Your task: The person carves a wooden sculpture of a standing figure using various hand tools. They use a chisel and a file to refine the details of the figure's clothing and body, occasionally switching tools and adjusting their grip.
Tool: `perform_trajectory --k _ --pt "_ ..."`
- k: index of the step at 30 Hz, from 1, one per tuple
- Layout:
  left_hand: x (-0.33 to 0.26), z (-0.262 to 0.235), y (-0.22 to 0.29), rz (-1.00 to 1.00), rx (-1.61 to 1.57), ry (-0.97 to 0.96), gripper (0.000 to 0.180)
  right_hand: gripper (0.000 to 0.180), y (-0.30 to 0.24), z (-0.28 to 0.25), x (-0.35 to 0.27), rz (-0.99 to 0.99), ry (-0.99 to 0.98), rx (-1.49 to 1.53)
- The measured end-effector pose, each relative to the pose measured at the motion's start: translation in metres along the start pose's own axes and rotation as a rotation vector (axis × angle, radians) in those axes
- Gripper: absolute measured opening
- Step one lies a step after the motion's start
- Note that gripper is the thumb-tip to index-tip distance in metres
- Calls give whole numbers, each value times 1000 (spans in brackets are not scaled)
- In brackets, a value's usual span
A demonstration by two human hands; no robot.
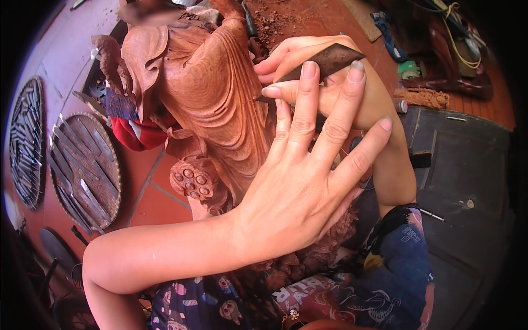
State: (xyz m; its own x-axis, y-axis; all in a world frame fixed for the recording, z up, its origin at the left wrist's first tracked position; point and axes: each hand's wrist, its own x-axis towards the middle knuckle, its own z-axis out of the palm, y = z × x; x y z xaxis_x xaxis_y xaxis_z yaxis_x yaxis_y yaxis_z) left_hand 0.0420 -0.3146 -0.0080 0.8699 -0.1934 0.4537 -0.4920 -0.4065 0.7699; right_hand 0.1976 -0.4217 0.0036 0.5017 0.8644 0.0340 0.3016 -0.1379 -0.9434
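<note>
A reddish-brown carved wooden statue [206,104] with a robed body leans in front of me. At its lower side is a carved lotus pod [192,179]. My left hand [291,181] reaches across from the lower left, back up, its fingers stretched and spread over the statue's right edge. Beyond it, my right hand [330,47] is closed on a dark brown piece of sandpaper [334,59], with the thumb pressing from below. The left fingertips lie at the lower edge of the sandpaper; whether they touch it I cannot tell.
Round woven trays of carving chisels [91,165] and of many more tools [26,143] stand on red floor tiles at the left. A red cloth [135,132] lies behind the statue. Wood chips [286,16] litter the far floor. A dark panel [467,181] fills the right.
</note>
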Motion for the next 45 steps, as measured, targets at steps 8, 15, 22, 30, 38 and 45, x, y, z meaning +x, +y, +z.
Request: perform_trajectory --k 8,15,22,30,38,45 --pt "2 1 -1 -39 21 -55 94 18 5 -3 2 -102 -15 -87" --pt "-4 3 2 -44 28 -95 93 18 6 -6 1 -146 -74 -193" --pt "-7 3 8 -51 32 -151 92 18 8 -7 -4 -215 -116 -223" --pt "-4 9 10 -65 -19 -76 69 16 7 -6 -9 -166 -89 -148" --pt "2 5 20 -142 39 -131 78 18 12 -5 -9 -173 -74 -89" --pt "5 -1 13 -153 17 -161 87 19 17 -5 -3 -146 -55 -20"
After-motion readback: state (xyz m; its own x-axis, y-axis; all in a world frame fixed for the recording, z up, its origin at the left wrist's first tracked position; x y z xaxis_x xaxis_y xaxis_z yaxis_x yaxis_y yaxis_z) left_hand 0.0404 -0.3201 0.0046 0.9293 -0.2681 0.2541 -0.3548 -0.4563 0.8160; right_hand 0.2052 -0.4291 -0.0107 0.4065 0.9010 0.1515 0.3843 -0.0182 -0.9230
